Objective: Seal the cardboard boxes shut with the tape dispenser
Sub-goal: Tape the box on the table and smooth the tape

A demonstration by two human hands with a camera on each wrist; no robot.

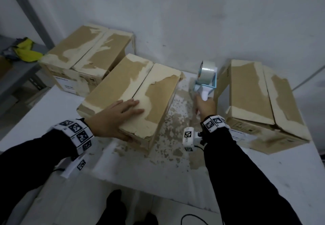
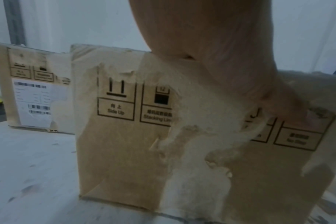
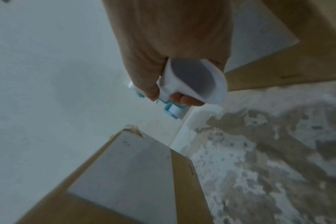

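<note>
Three worn cardboard boxes with closed flaps stand on the white table [image 1: 123, 172]: a back-left box [image 1: 86, 54], a middle box [image 1: 133, 91] and a right box [image 1: 255, 99]. My left hand [image 1: 117, 117] lies flat on the near end of the middle box's top, fingers straight across the centre seam, thumb down the end face [image 2: 125, 144]. My right hand [image 1: 204, 107] grips the white handle [image 3: 192, 80] of the blue tape dispenser [image 1: 205, 82], held between the middle and right boxes. Its clear tape roll [image 1: 207, 70] points toward the wall.
The tabletop between the boxes is scuffed with brown patches [image 1: 175, 122]. A white wall rises right behind the boxes. At the far left a grey shelf [image 1: 15, 77] holds a yellow cloth [image 1: 27, 53]. The table's near edge runs in front of my body.
</note>
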